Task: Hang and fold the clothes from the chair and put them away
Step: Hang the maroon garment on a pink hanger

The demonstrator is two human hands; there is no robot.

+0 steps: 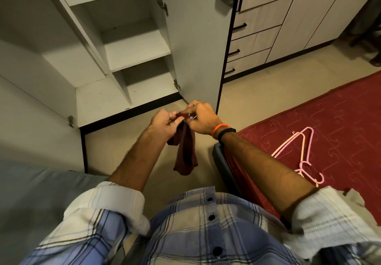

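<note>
A small dark maroon garment is pinched at its top edge by both hands, held out in front of the body above the tiled floor. The left hand has its fingers curled round the cloth from the left; the right hand pinches the same bunched edge from the right, so the two grips meet almost knuckle to knuckle. Below the grip the garment hangs freely in loose folds — it touches nothing else.

An orange band and a black band are worn on the right wrist. Beyond the grip an open wardrobe is seen, its shelves bare and its door swung out just past the hands. To the right of the grip a red bedcover is spread, and on it pink hangers lie well apart from the garment. Near the right forearm a dark chair edge shows, with red cloth draped against it.
</note>
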